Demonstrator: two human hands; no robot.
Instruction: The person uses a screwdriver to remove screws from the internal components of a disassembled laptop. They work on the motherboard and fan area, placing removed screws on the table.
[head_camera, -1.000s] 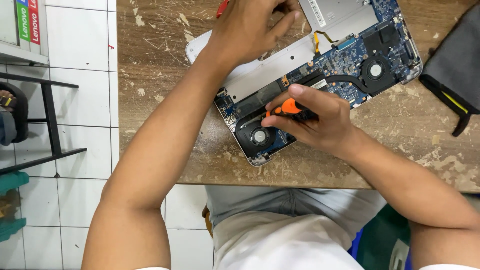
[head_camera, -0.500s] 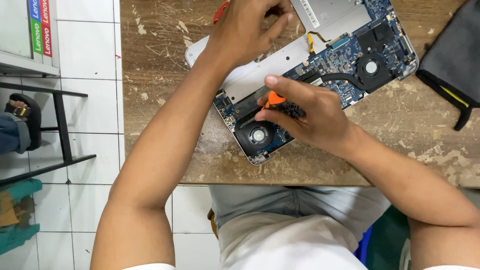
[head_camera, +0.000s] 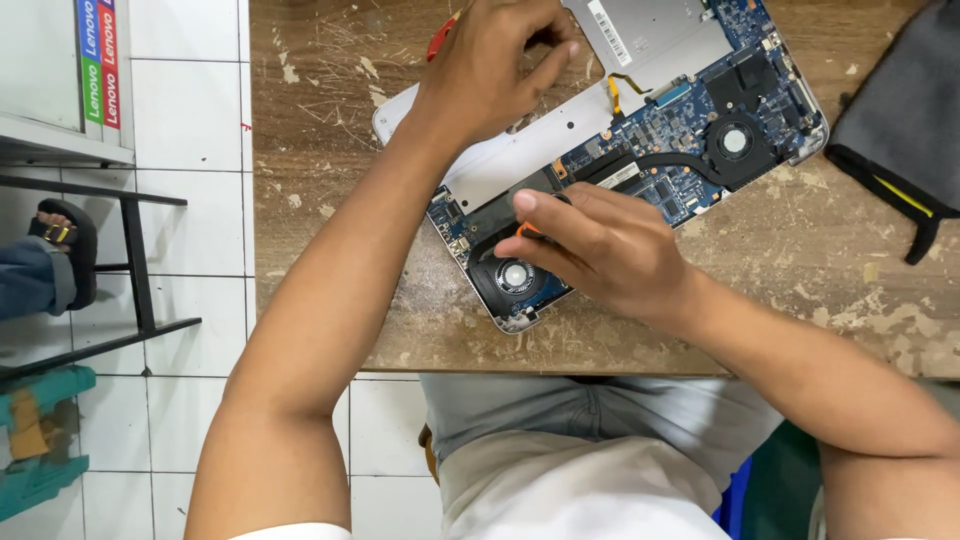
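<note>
An opened laptop (head_camera: 690, 130) lies bottom-up on a worn wooden table (head_camera: 800, 260), its blue circuit board, silver battery and two round fans exposed. My right hand (head_camera: 600, 250) is closed around an orange-handled screwdriver (head_camera: 528, 231), its tip down near the nearer fan (head_camera: 514, 277) at the laptop's corner. My left hand (head_camera: 495, 65) rests on the far side of the laptop with fingers curled, over a red object (head_camera: 441, 38) that is mostly hidden; whether it grips that object I cannot tell.
A dark grey pouch (head_camera: 900, 130) with a yellow stripe lies at the table's right end. White tiled floor is on the left, with a black metal stand (head_camera: 130, 260) and another person's sandalled foot (head_camera: 55, 250). A teal object (head_camera: 40, 440) sits at bottom left.
My right hand has shifted slightly left along the laptop with the screwdriver, and the orange handle is now mostly covered by my fingers. The left hand stays in place.
</note>
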